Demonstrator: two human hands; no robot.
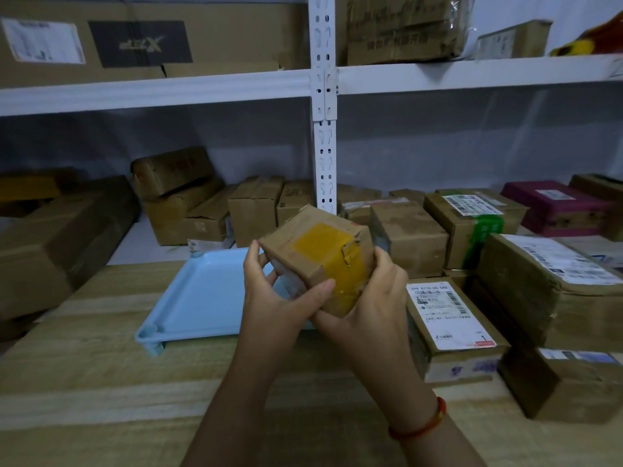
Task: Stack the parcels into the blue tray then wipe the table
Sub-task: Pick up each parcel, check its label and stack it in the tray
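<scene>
A small cardboard parcel [317, 254] with yellow tape is held tilted in the air above the right end of the light blue tray [199, 298]. My left hand [273, 294] grips its left side, thumb lying across the front face. My right hand [374, 298] cups its lower right corner from below. The tray lies on the wooden table [101, 382] and its visible part holds nothing. More parcels stand at the right: one with a white label [451, 328], a large one [553, 284], a small one [566, 382].
A white shelf post [324, 129] rises behind the tray. Several cardboard boxes [188, 203] crowd the shelf at the back, and a big box [50, 241] stands at the left. A magenta box [556, 207] is at the far right.
</scene>
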